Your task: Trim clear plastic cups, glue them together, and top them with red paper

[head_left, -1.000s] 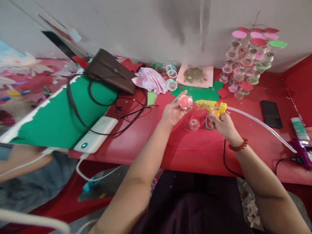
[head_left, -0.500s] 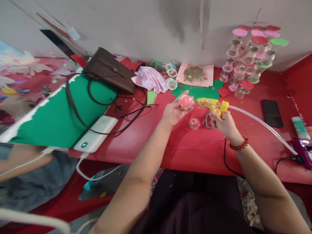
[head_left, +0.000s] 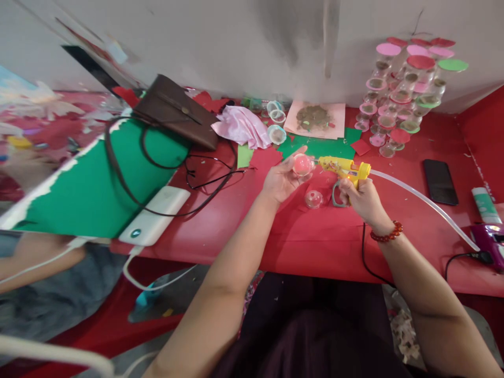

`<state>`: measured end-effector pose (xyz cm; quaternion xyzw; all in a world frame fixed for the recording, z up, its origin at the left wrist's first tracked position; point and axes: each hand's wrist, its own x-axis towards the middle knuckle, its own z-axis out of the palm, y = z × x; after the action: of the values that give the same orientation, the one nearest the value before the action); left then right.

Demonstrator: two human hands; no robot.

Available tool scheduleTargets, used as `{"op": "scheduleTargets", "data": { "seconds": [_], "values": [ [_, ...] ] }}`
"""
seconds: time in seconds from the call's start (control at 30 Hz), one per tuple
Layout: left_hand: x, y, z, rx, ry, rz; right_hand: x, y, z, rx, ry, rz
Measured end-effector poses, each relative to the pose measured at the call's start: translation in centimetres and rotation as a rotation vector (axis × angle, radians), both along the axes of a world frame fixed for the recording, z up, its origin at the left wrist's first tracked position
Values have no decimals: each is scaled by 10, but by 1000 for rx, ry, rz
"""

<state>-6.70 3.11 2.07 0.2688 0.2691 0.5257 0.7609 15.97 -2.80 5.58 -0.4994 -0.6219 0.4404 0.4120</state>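
Note:
My left hand (head_left: 282, 181) holds a small clear plastic cup (head_left: 303, 165) with a pinkish-red round face, gripped between thumb and fingers. My right hand (head_left: 360, 198) is wrapped round the handle of a yellow glue gun (head_left: 338, 165). The gun's nozzle points left and meets the edge of the cup, though I cannot tell whether it touches. A long clear glue stick (head_left: 425, 198) sticks out of the gun's back. Below, another clear cup (head_left: 314, 199) sits on red paper (head_left: 307, 228).
Stacked cups with coloured discs (head_left: 401, 100) stand at the back right. A phone (head_left: 440, 181) lies right of my hands. A brown bag (head_left: 177, 113), glasses (head_left: 208, 181) and a white power bank (head_left: 155, 216) lie left. Another person's arm (head_left: 39, 257) shows at far left.
Both hands keep nearly the same pose, with the nozzle still at the cup's edge. The view has shifted very slightly.

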Motion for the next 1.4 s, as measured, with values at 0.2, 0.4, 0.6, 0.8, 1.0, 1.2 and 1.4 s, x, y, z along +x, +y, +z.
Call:
{"op": "scheduleTargets", "data": {
  "seconds": [0.2,0.4,0.6,0.8,1.0,1.2,1.4],
  "values": [
    [-2,0,2,0,-2,11,1,1,-2,2,-9,-5],
    [-2,-1,6,0,14,58,-1,0,-3,-31,22,-4],
    [-3,1,3,7,16,86,-1,-2,-3,-38,36,28],
    [-1,1,2,11,-10,51,-1,-2,-4,-18,30,37],
    [0,1,0,17,-26,22,-1,-2,-1,-12,8,10],
    [-1,0,2,15,-1,25,-2,-3,-2,-20,9,13],
    [-2,2,-1,50,10,55,-1,-3,4,-25,-44,26]
  ]
}}
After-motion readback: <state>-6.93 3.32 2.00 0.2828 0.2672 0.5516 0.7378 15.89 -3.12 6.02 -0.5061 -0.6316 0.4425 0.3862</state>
